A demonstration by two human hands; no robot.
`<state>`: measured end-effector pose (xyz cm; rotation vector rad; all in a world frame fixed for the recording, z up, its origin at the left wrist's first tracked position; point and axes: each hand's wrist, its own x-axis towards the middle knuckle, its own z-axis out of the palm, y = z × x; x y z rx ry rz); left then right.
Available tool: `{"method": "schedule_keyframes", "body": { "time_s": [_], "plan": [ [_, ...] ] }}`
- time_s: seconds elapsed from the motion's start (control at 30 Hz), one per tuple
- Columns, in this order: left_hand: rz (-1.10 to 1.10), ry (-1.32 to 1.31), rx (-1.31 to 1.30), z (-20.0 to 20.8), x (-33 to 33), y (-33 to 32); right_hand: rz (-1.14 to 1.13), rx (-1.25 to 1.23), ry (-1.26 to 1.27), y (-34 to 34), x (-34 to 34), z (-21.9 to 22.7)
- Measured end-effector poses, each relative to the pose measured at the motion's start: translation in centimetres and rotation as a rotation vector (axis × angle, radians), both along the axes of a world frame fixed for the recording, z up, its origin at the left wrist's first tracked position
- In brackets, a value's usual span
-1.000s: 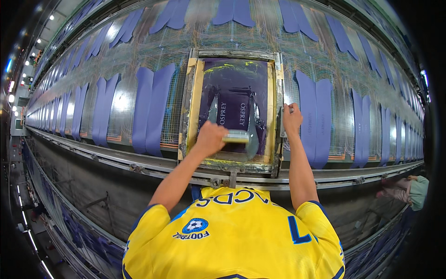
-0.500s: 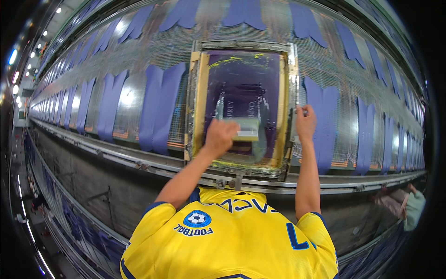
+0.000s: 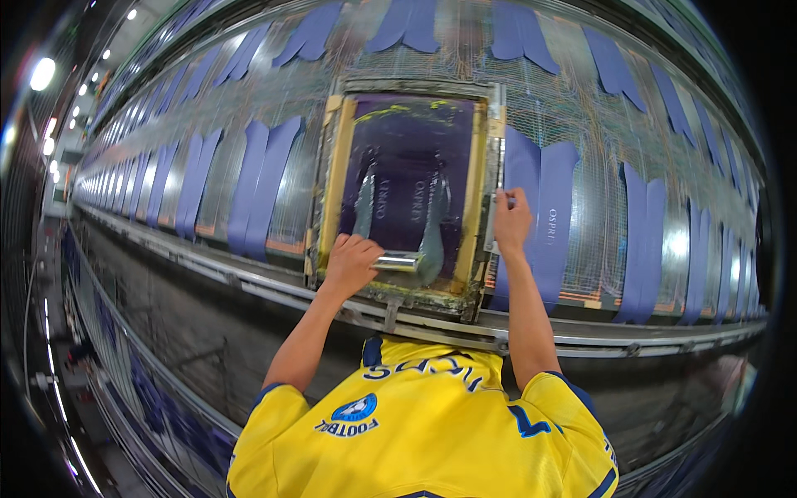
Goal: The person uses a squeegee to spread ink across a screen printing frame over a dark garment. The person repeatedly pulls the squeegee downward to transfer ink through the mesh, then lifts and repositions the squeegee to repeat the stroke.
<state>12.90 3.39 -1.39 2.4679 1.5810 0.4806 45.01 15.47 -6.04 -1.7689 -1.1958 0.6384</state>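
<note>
A screen-printing frame (image 3: pixel 491 141) with tape along its inner sides lies in front of me. Its dark purple mesh (image 3: pixel 407 133) bears two pale lines of lettering and yellow smears near the far end. My left hand (image 3: pixel 353 264) is closed around the left end of a squeegee (image 3: pixel 400 261), low on the mesh at the near end. Grey-green ink (image 3: pixel 432 241) lies in a streak beside the squeegee's right end, and another streak runs up the left side. My right hand (image 3: pixel 512 220) has its fingers bent onto the frame's right edge.
Purple fabric pieces (image 3: pixel 264 183) lie in rows along the long table, left and right of the frame. One fabric piece (image 3: pixel 535 207) at the right carries small pale lettering. A metal rail (image 3: pixel 573 334) runs along the table's near edge. More pieces (image 3: pixel 405 25) line the far side.
My left hand has drawn the squeegee nearer to me, to the mesh's near end. My right hand stays at the frame's right edge. The whole view has shifted slightly.
</note>
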Motion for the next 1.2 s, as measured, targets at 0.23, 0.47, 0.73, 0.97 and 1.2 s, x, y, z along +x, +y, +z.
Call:
{"method": "schedule_keyframes", "body": {
  "time_s": [0.23, 0.47, 0.73, 0.97, 1.2],
  "plan": [
    [-0.034, -0.001, -0.106, -1.6, 4.7, 4.5, -0.009, -0.011, 0.018, 3.6, 4.7, -2.1],
    [-0.094, 0.162, -0.319, -3.4, 8.4, 8.6, -0.002, -0.135, 0.231, 5.8, 7.4, -5.3],
    [-0.104, 0.230, -0.374, -17.7, 11.1, 11.9, 0.179, -0.228, 0.547, 11.3, 12.2, -19.9],
    [-0.121, 0.238, -0.386, -20.2, 13.3, 14.0, 0.247, -0.220, 0.710, 12.6, 13.4, -22.7],
    [-0.100, 0.269, -0.337, -22.0, 12.3, 13.8, 0.236, -0.135, 0.756, 12.7, 12.2, -24.4]
  ]
}}
